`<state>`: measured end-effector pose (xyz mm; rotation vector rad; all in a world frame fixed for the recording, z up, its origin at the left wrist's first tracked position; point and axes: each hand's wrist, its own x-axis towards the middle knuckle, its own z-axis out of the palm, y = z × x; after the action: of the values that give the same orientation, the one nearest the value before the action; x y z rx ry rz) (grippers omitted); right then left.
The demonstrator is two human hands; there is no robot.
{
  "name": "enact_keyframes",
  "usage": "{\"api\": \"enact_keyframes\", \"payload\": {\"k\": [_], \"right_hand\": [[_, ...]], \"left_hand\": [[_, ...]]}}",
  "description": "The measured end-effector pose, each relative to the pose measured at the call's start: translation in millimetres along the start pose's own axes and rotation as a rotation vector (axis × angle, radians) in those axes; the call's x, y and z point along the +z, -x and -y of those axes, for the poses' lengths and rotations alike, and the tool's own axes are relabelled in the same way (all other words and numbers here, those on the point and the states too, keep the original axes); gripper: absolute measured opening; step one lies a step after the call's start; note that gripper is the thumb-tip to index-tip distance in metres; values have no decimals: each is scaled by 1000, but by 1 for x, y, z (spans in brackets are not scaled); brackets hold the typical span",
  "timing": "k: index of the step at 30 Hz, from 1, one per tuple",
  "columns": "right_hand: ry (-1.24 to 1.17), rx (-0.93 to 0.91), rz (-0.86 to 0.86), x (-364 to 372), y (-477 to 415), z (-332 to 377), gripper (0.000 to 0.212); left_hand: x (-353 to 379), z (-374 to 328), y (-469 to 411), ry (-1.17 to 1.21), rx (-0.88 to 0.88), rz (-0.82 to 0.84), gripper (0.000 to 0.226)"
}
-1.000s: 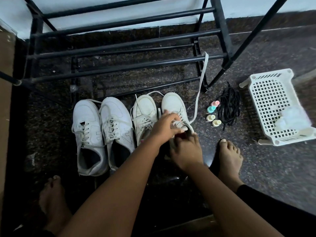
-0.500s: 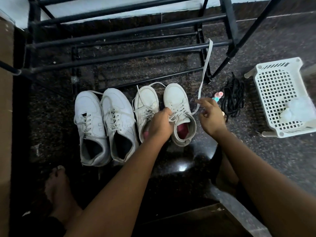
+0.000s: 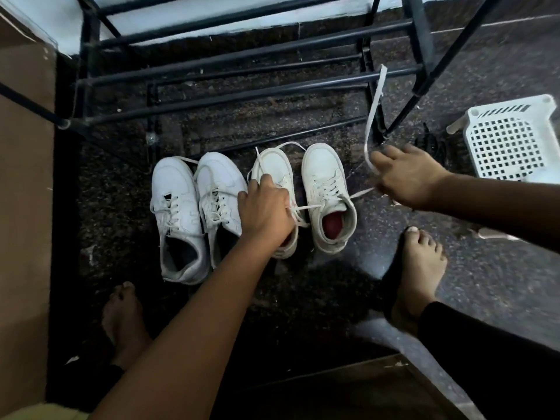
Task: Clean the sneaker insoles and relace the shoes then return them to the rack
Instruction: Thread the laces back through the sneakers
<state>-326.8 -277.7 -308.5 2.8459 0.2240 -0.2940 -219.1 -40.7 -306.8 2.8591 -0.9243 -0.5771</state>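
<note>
Holding the lace [image 3: 374,107], left hand [image 3: 263,207] and right hand [image 3: 406,177] flank a sneaker [image 3: 321,171].

A dark speckled stone floor [image 3: 515,268], glossy in patches, runs up to a pale wall [image 3: 45,13]. A black metal rack [image 3: 242,97] stands against that wall, and a brown panel [image 3: 24,207] lines the left edge.

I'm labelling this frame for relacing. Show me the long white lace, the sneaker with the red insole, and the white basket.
white lace [image 3: 375,101]: head view, midway along its raised free stretch.
sneaker with the red insole [image 3: 322,165]: head view, on its toe cap.
white basket [image 3: 475,116]: head view, on its solid far wall.
</note>
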Motion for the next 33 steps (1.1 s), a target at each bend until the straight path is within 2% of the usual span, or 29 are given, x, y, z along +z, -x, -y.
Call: {"api": "enact_keyframes", "payload": {"k": [5,6,8,11,14,16,19,21,23,25,28,30,33], "right_hand": [[-159,220,207,29,20,11,27],[-161,213,191,30,21,11,23],[-184,148,44,25,20,8,20],[-343,10,-113,5,8,2,37],[-773,-5,-194,-19,-6,3,39],[-1162,117,-224,-28,-15,7,39],[-1822,355,-127,-32,-22,28,30],[-2071,452,-100,-22,-24,41,23],[-2151,466,-111,-14,-26,46,21],[-2126,486,-140,-8,-28,43,29],[-2071,479,-172,-5,-27,36,24],[-2069,481,-174,-7,-26,31,20],[-2103,492,-189,-11,-23,23,28]], "left_hand": [[16,15,-4,-23,-110,81,14],[17,18,-5,-26,-110,91,15],[19,20,-4,-13,-76,87,12],[17,17,0,304,-31,67,7],[11,5,3,757,-14,49,9],[3,-7,4,1034,-60,79,14],[-2,-22,1,1358,-150,212,27],[2,-31,-3,1479,-147,257,21],[9,-36,-6,1499,-122,252,13],[12,-41,-9,1507,-123,222,8],[9,-47,-13,1530,-167,199,12],[3,-52,-14,1630,-219,207,12],[-8,-54,-14,1762,-269,201,18]]}}
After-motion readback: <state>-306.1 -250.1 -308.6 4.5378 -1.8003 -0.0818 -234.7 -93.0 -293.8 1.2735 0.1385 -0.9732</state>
